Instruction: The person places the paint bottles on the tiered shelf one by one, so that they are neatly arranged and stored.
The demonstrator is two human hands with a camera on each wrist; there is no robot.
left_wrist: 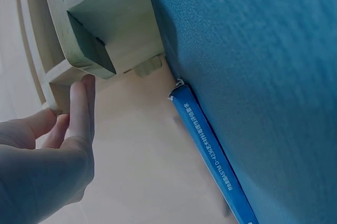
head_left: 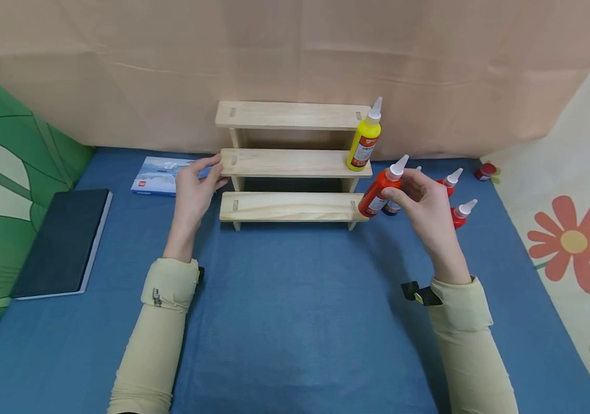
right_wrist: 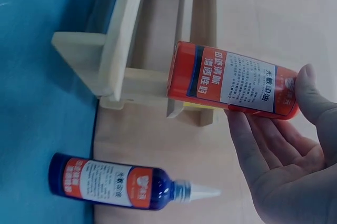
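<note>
A three-tier wooden shelf (head_left: 295,206) stands against the back. My left hand (head_left: 196,187) grips the left end of its middle tier between thumb and fingers. With my right hand (head_left: 424,210) I hold a red squeeze bottle (head_left: 378,196) with a white nozzle. It tilts beside the right end of the bottom tier, and its printed label (right_wrist: 245,79) shows in the right wrist view. On the middle tier's right end stands a yellow squeeze bottle (head_left: 363,145). A blue squeeze bottle (right_wrist: 113,184) is below my right hand, mostly hidden behind the red one in the head view.
Two more red bottles (head_left: 460,215) stand right of my right hand, near a small dark red object (head_left: 485,171). Left of the shelf lies a flat blue box (head_left: 155,175), partly behind my left hand. A dark notebook (head_left: 62,241) lies at the far left.
</note>
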